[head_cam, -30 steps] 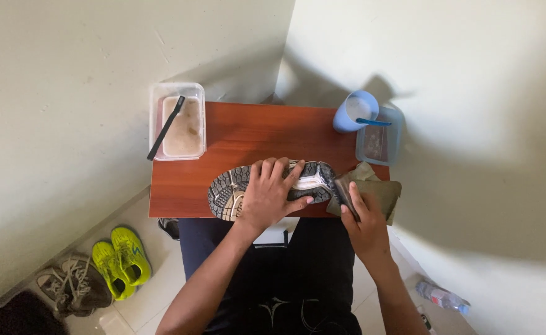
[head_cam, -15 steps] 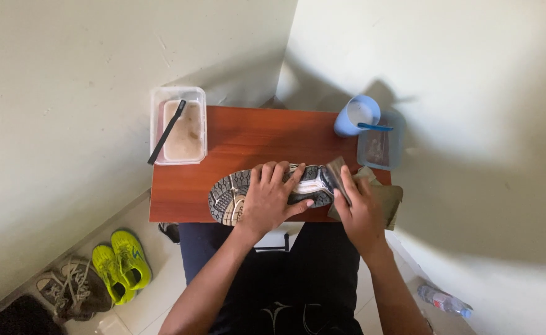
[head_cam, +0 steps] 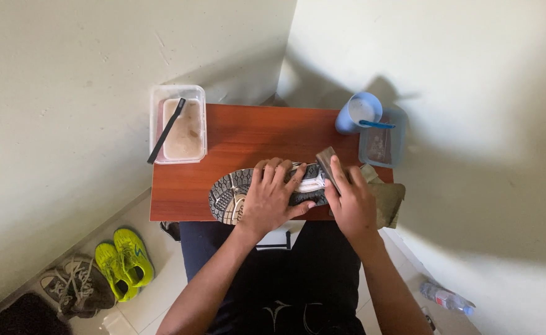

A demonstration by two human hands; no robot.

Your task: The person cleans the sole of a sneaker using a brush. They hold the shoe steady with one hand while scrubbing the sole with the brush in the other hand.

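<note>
A sports shoe [head_cam: 229, 193] lies sole-up on the small reddish-brown table [head_cam: 248, 133], near its front edge. My left hand [head_cam: 271, 197] presses flat on the middle of the sole and holds it down. My right hand [head_cam: 351, 201] grips a folded olive-grey cloth [head_cam: 327, 162] and holds it against the heel end of the sole. More of that cloth [head_cam: 389, 197] lies bunched under my right hand at the table's right front corner.
A clear tub [head_cam: 178, 122] of murky water with a dark brush [head_cam: 166, 130] across it sits at the table's left back corner. A blue cup [head_cam: 358, 112] and a small clear container [head_cam: 382, 144] stand at the right. Shoes [head_cam: 124, 260] and a bottle [head_cam: 446, 299] lie on the floor.
My right hand has moved up and left along the sole with the cloth, from the table's right corner onto the heel end. My left hand has stayed on the shoe.
</note>
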